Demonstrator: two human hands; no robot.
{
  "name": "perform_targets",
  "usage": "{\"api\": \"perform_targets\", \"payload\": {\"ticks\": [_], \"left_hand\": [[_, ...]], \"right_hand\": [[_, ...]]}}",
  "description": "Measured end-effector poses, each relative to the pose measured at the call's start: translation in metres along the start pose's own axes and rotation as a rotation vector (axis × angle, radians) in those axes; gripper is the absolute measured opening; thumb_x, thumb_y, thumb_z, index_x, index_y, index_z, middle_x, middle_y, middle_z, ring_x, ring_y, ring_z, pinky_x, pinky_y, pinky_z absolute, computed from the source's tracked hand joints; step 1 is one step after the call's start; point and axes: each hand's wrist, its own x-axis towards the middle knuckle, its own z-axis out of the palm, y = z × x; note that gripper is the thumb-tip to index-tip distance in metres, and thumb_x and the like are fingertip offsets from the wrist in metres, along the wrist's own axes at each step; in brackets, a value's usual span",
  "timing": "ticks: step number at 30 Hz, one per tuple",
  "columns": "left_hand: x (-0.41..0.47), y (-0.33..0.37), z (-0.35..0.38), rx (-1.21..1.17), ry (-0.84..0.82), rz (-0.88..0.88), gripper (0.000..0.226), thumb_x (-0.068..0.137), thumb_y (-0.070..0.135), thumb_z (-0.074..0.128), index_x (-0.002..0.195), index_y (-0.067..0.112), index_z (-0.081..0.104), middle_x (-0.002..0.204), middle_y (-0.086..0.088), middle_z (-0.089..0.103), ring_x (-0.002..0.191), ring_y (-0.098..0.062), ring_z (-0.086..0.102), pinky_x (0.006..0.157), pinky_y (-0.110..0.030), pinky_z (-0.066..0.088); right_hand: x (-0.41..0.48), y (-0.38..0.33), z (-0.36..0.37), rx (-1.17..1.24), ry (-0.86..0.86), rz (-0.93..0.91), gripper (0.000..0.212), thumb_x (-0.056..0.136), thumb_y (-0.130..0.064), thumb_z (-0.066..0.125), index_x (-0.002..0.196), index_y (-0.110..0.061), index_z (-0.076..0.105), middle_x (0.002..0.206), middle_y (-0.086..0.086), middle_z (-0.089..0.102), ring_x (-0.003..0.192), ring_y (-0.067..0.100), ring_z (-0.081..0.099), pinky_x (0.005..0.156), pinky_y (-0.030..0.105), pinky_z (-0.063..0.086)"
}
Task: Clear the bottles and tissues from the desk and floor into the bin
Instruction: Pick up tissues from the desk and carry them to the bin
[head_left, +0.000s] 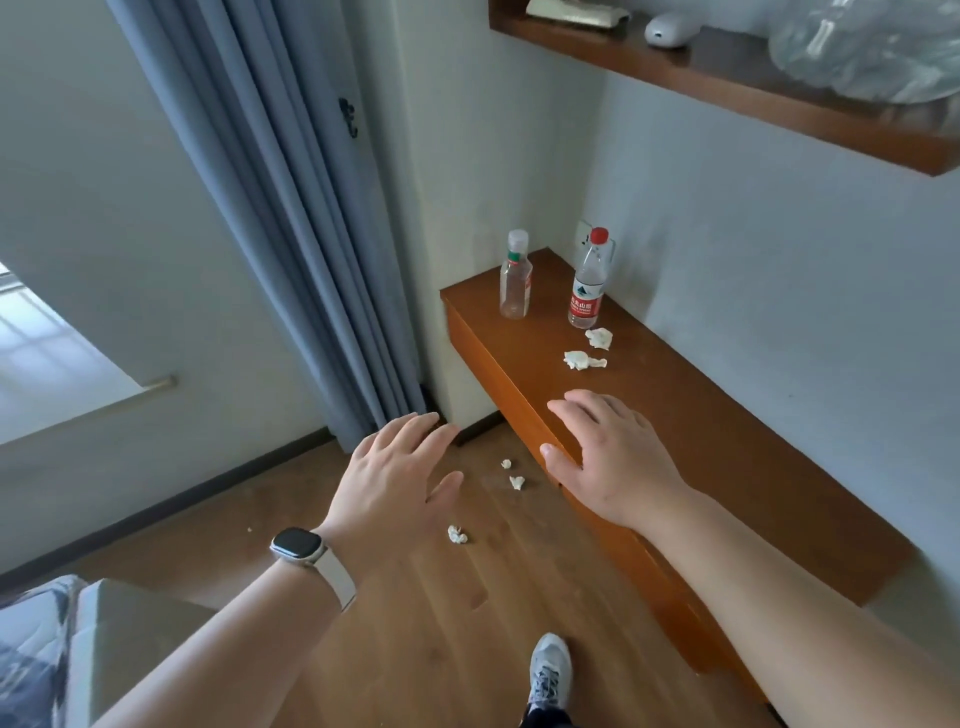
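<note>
Two clear plastic bottles stand at the far end of the wooden desk (727, 447): a small one with a clear cap (515, 283) and a taller red-capped one with a red label (588, 283). Two crumpled tissues (599, 338) (581, 360) lie on the desk just in front of the taller bottle. Three more tissue balls (506, 463) (516, 482) (457, 534) lie on the wooden floor beside the desk. My left hand (400, 480) hovers open over the floor, a watch on its wrist. My right hand (608, 452) is open, held over the desk's front edge. No bin is in view.
Blue curtains (311, 234) hang at the left by the corner. A wall shelf (727, 88) above the desk carries a white object and a clear plastic bag. A bed corner (78, 639) sits at lower left. My shoe (549, 670) is on the floor.
</note>
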Motion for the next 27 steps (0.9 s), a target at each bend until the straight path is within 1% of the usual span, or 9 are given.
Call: {"api": "perform_targets", "payload": {"ticks": [3,6,10,13,15,18,20,24,27], "left_hand": [[0.048,0.012,0.008,0.017,-0.042,0.013,0.065,0.091,0.060,0.025,0.146,0.030,0.040,0.150,0.007,0.043,0.143,-0.019,0.031,0.114,-0.041,0.027],[0.099,0.029,0.017,0.009,-0.035,0.023,0.058,0.093,0.056,0.034,0.144,0.029,0.043,0.148,0.005,0.046,0.141,-0.022,0.034,0.113,-0.044,0.030],[0.158,0.049,0.030,-0.012,-0.038,0.063,0.059,0.092,0.054,0.031,0.146,0.030,0.038,0.148,0.004,0.045,0.139,-0.022,0.036,0.111,-0.043,0.032],[0.190,0.057,0.038,-0.025,-0.043,0.088,0.055,0.096,0.048,0.043,0.147,0.029,0.037,0.151,0.003,0.042,0.141,-0.023,0.035,0.112,-0.046,0.033],[0.213,0.056,0.047,-0.029,-0.060,0.100,0.055,0.097,0.044,0.048,0.148,0.028,0.037,0.153,0.002,0.040,0.143,-0.023,0.032,0.113,-0.046,0.031],[0.246,0.048,0.068,0.002,-0.141,0.121,0.056,0.099,0.047,0.042,0.152,0.031,0.028,0.159,0.005,0.028,0.148,-0.019,0.021,0.118,-0.044,0.024],[0.267,0.043,0.083,0.013,-0.199,0.141,0.056,0.100,0.048,0.038,0.152,0.033,0.025,0.161,0.006,0.023,0.149,-0.019,0.017,0.119,-0.045,0.023],[0.304,0.034,0.109,-0.003,-0.268,0.156,0.054,0.100,0.047,0.040,0.151,0.034,0.027,0.160,0.005,0.026,0.148,-0.020,0.020,0.118,-0.044,0.025],[0.333,0.030,0.126,-0.020,-0.296,0.197,0.053,0.099,0.045,0.042,0.150,0.033,0.029,0.159,0.005,0.028,0.147,-0.020,0.023,0.115,-0.043,0.027]], "right_hand": [[0.035,0.036,-0.003,0.005,-0.015,-0.001,0.057,0.095,-0.059,0.030,0.141,-0.027,0.038,0.147,-0.006,0.038,0.137,0.016,0.033,0.109,0.042,0.033],[0.063,0.076,-0.005,-0.007,-0.025,0.019,0.056,0.095,-0.058,0.032,0.141,-0.028,0.039,0.147,-0.006,0.038,0.137,0.016,0.033,0.109,0.041,0.033],[0.092,0.115,-0.010,-0.043,-0.024,0.054,0.054,0.095,-0.058,0.035,0.139,-0.028,0.040,0.145,-0.006,0.040,0.135,0.016,0.036,0.107,0.040,0.035],[0.106,0.137,-0.007,-0.020,-0.040,0.096,0.053,0.094,-0.058,0.035,0.138,-0.029,0.041,0.144,-0.006,0.041,0.134,0.017,0.037,0.106,0.042,0.037],[0.118,0.149,-0.003,-0.033,-0.054,0.117,0.053,0.094,-0.058,0.035,0.138,-0.029,0.041,0.145,-0.006,0.040,0.135,0.017,0.036,0.106,0.041,0.036],[0.137,0.166,0.006,-0.064,-0.078,0.153,0.053,0.095,-0.056,0.036,0.139,-0.027,0.041,0.146,-0.005,0.039,0.135,0.018,0.036,0.107,0.040,0.035],[0.148,0.174,0.011,-0.075,-0.092,0.195,0.055,0.095,-0.055,0.036,0.141,-0.026,0.040,0.147,-0.004,0.038,0.136,0.018,0.034,0.107,0.040,0.035],[0.169,0.186,0.024,-0.088,-0.139,0.293,0.055,0.094,-0.055,0.037,0.141,-0.026,0.039,0.146,-0.004,0.038,0.135,0.019,0.035,0.105,0.041,0.036],[0.194,0.192,0.033,-0.106,-0.184,0.323,0.054,0.094,-0.054,0.039,0.140,-0.025,0.039,0.144,-0.004,0.039,0.133,0.019,0.037,0.104,0.040,0.037]]}}
